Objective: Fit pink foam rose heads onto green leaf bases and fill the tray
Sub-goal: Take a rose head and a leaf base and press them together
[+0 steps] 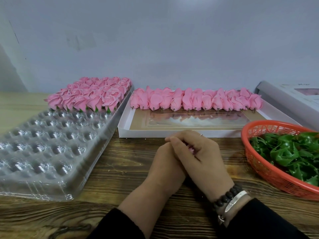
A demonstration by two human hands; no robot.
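My left hand (165, 163) and my right hand (200, 152) meet at the table's middle, fingers curled together around a pink rose head (191, 149); only a sliver of it shows between them. A clear plastic tray (51, 145) lies at the left, its far rows filled with finished roses (93, 94) on green bases, its near cups bare. A white box (124, 130) behind my hands holds a row of loose pink rose heads (195, 100). An orange basket (255, 163) at the right holds green leaf bases (290, 150).
The wooden table (120, 163) runs under everything. A grey wall stands close behind the tray and box. A white box lid or paper (293, 99) lies at the far right behind the basket. My right wrist wears a bead bracelet and a silver bangle.
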